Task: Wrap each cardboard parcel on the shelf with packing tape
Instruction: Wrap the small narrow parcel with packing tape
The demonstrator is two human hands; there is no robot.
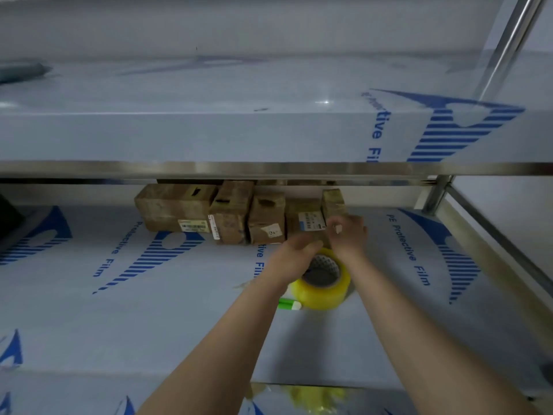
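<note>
Cardboard parcels [266,217] line the back of the shelf [179,324], none visibly wrapped, I judge; tape roll [324,283] lies unheld under my loose-fingered left hand [294,253]; right hand [348,232] curls at the end parcel [333,205], grip unclear

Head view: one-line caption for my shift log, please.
Over the yellow tape roll, the left hand and right hand reach toward the rightmost cardboard parcel on the shelf.

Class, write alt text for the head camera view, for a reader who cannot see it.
A person's left hand and right hand reach toward the right end of a row of cardboard parcels at the back of a film-covered shelf. A roll of yellow packing tape lies flat beneath the hands, a green and white pen-like object beside it.
</note>
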